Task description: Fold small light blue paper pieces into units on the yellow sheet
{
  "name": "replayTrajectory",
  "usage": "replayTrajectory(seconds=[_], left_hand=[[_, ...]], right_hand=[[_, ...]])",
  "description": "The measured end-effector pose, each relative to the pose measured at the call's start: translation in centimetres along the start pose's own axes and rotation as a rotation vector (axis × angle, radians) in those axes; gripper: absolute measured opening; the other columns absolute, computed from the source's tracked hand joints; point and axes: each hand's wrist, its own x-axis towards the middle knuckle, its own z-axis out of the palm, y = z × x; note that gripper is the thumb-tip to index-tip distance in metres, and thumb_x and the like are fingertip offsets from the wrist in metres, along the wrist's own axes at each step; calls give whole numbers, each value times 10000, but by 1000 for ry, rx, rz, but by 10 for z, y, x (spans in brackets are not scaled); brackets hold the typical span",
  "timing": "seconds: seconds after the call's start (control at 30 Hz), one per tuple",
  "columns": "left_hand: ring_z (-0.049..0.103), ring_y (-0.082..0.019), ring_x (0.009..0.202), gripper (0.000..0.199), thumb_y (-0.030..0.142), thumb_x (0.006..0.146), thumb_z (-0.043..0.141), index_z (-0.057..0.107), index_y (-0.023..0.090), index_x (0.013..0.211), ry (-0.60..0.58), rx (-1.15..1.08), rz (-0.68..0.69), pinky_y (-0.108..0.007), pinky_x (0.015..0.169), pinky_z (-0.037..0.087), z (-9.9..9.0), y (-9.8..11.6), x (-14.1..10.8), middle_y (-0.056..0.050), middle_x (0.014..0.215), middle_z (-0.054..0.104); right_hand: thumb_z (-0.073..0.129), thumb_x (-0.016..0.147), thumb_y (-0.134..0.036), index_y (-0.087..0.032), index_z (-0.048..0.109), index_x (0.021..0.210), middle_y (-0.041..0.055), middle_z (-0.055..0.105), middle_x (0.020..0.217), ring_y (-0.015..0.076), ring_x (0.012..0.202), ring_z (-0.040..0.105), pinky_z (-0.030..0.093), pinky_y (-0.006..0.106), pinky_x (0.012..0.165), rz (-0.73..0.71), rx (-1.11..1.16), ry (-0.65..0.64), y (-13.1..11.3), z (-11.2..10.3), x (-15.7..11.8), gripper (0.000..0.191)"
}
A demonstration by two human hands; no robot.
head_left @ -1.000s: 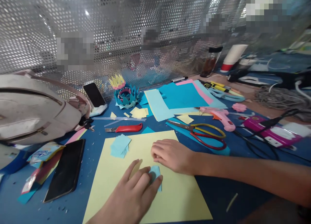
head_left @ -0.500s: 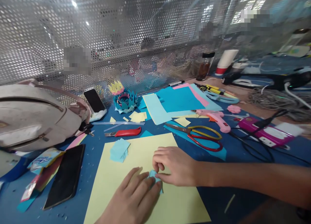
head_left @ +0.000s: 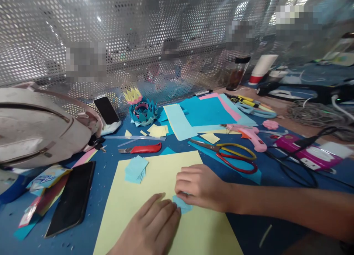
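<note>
A small light blue paper piece (head_left: pixel 183 206) lies on a large pale yellow sheet (head_left: pixel 146 192), partly covered by both hands. My left hand (head_left: pixel 153 223) rests flat with its fingers stretched out, the fingertips touching the piece's left edge. From the right, my right hand (head_left: pixel 200 186) is curled over the same piece, with thumb and fingers closed at its upper edge. Farther up the yellow sheet, a loose stack of light blue paper squares (head_left: pixel 136 169) sits apart from the hands.
Beyond the sheet lie a red utility knife (head_left: pixel 141 148), scissors (head_left: pixel 226 151) and a pink glue gun (head_left: pixel 253 135). A layered paper flower (head_left: pixel 142 113) stands near the perforated metal panel (head_left: pixel 132 37). At left are a phone (head_left: pixel 73 199) and a backpack (head_left: pixel 41 126).
My right hand's fingers have curled in more tightly. The light blue piece has turned and shows more of its surface between the hands. My left hand stays almost in place.
</note>
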Motion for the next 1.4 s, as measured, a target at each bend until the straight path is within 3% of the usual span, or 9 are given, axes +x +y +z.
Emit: replayTrajectory(seconds=[0.23, 0.43, 0.7, 0.83, 1.07, 1.4], left_hand=[[620, -253, 1091, 403, 66, 859, 424, 661, 80, 1184, -31, 29, -67, -418, 1009, 502, 2, 0, -1, -103, 1166, 704], [586, -247, 1137, 423, 40, 831, 430, 661, 72, 1184, -39, 24, -48, -417, 1038, 463, 1, -2, -2, -92, 1216, 688], [582, -248, 1141, 382, 87, 885, 422, 655, 97, 1187, -55, 50, -54, -432, 1078, 414, 5, -1, -4, -86, 1209, 684], [573, -243, 1161, 377, 91, 889, 425, 648, 107, 1191, -41, 44, -73, -437, 1119, 367, 7, 0, -6, -78, 1232, 675], [568, -240, 1161, 378, 92, 896, 420, 657, 101, 1189, -42, 35, -74, -429, 1132, 331, 7, -1, -5, -73, 1230, 678], [556, -229, 1180, 358, 104, 930, 401, 666, 114, 1170, -15, 37, -95, -428, 1130, 362, 9, 0, -5, -76, 1233, 676]], right_hand=[[539, 958, -197, -178, 507, 679, -15, 566, 697, 145, 682, 407, 198, 307, 566, -164, -193, 32, 0, -6, 2, 282], [547, 978, -242, -181, 572, 694, -6, 593, 755, 150, 716, 411, 249, 306, 608, -178, -53, -83, 5, -14, 6, 291], [630, 935, -292, -226, 732, 870, -5, 630, 749, 148, 732, 463, 291, 300, 618, -135, 156, -212, 17, -35, 10, 138], [590, 963, -248, -214, 749, 906, 3, 655, 782, 134, 749, 501, 334, 288, 654, -73, 206, -143, 23, -39, 13, 172], [600, 955, -268, -225, 728, 835, -6, 636, 756, 136, 735, 488, 299, 297, 613, -106, 156, -140, 20, -29, 9, 180], [506, 930, -202, -174, 559, 684, 10, 557, 711, 146, 679, 424, 278, 294, 591, -48, -117, 3, -1, -7, 4, 253]])
